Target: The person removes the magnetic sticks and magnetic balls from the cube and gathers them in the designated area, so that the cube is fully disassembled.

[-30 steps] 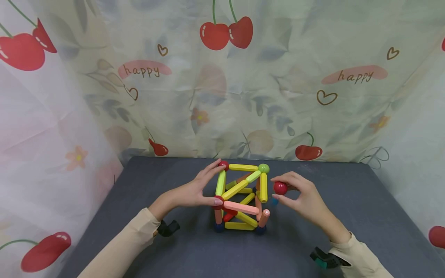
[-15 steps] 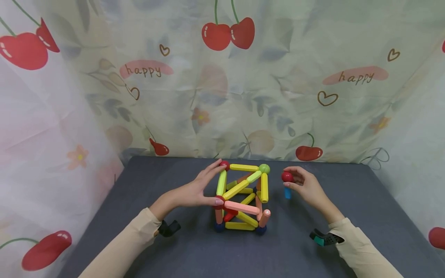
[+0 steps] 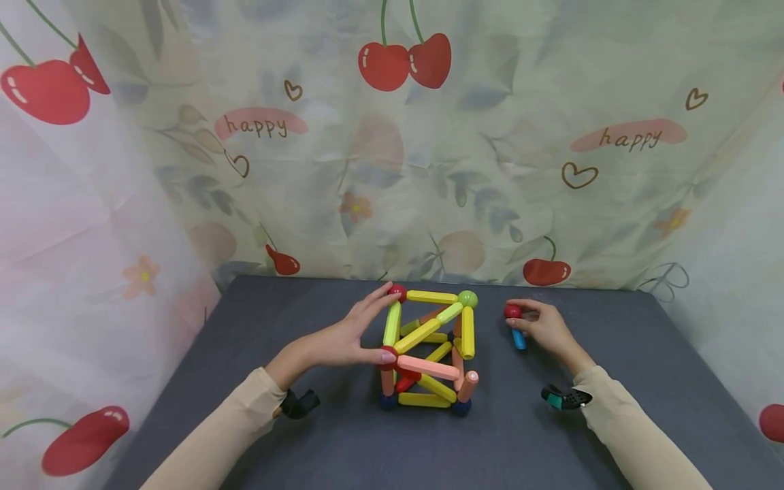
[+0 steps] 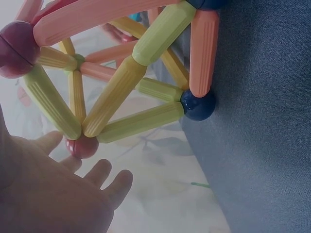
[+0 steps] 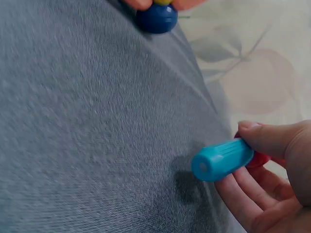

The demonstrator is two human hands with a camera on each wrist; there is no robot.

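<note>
A frame of magnetic building sticks [image 3: 427, 367] and balls stands on the dark table, with yellow, lime and pink sticks joined by red, green and dark blue balls. My left hand [image 3: 352, 338] spans its left side, thumb on the near red ball [image 3: 388, 356] and fingertips at the far red ball [image 3: 397, 292]. In the left wrist view its fingers are spread behind a red ball [image 4: 82, 146]. To the right of the frame, my right hand [image 3: 554, 333] pinches another red ball [image 3: 512, 311]. A blue stick [image 5: 221, 160] hangs from that ball, close over the table.
The dark cloth-covered table [image 3: 367, 449] extends around the frame. A printed curtain [image 3: 490, 204] rises along its back edge, with side curtains left and right. A thin cord [image 3: 664, 282] lies at the back right corner. Both wrists wear black bands.
My right hand has moved right, away from the frame, with the red ball, and more of the blue stick beneath it shows now. The left hand stays on the frame.
</note>
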